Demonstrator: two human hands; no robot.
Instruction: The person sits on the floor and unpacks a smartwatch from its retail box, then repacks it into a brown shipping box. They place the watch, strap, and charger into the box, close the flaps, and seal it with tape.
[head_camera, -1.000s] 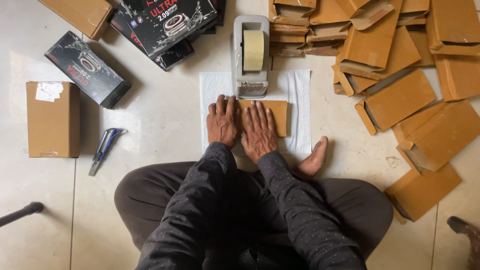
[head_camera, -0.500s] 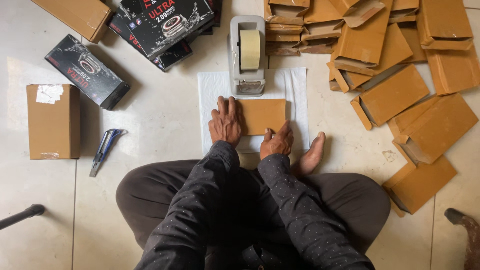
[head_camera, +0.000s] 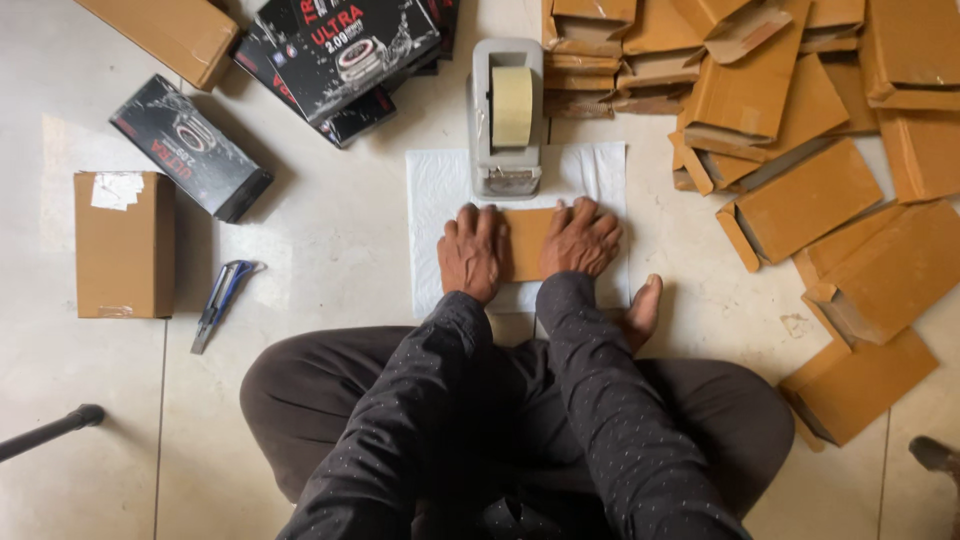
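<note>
My right hand has slid up onto the small brown box; both palms now press flat, fingers spread, left hand on its left end. The box lies mid white sheet, tape dispenser at the sheet's far edge.

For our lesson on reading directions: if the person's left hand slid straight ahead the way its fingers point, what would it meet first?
The left hand points up the picture, so it would probably meet the base of the tape dispenser first; little of the white sheet shows between them.
</note>
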